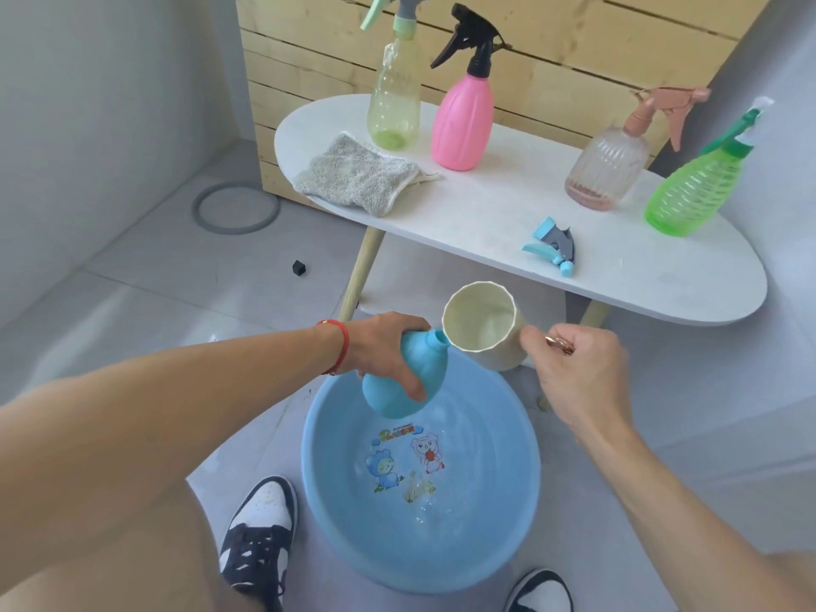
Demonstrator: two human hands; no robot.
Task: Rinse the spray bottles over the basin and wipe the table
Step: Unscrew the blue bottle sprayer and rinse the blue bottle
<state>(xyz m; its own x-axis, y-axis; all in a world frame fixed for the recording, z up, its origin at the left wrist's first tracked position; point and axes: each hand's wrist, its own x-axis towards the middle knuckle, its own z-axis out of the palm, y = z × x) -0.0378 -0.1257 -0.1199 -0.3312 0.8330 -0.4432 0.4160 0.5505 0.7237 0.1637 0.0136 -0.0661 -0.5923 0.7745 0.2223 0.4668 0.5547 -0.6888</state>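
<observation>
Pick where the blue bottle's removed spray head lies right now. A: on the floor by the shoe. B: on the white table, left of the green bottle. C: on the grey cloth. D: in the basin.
B: the blue spray head lies on the white table, left of the green bottle, apart from the grey cloth.

My left hand (388,346) covers the middle of the blue bottle (397,382), so I can't see that part. My right hand (578,368) hides the handle of the cream cup (481,322). I can't tell if water is in the cup. Far past my hands, the top of the yellow-green spray bottle (394,103) is cut off by the picture's edge. Below my right hand, my shoe (541,591) is cut off too.
</observation>
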